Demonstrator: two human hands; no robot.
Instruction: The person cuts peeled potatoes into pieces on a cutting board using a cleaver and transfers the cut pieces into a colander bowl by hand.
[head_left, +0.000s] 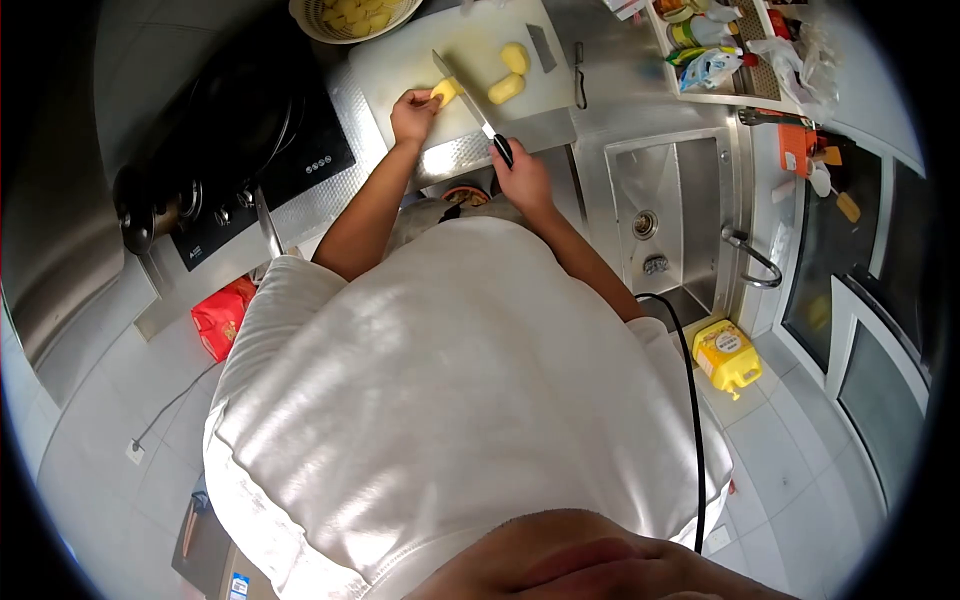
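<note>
My right hand (523,178) is wrapped round the black handle of a kitchen knife (473,105). Its blade slants up and left across the white cutting board (395,65), against a yellow peeled potato piece (446,91). Fingers of my left hand (413,116) pinch that potato piece from the left side, close to the blade. Two more peeled potatoes, an upper one (515,57) and a lower one (506,89), lie to the right on the board. Above the board's left end stands a basket (305,14) with several yellow potato pieces in it.
A black stove (310,150) is at the left, with a pan handle (268,222) sticking out. To the right is a steel sink (690,165) with a curved faucet (752,262). A peeler (579,75) lies beside the board. A yellow jug (727,355) stands on the floor.
</note>
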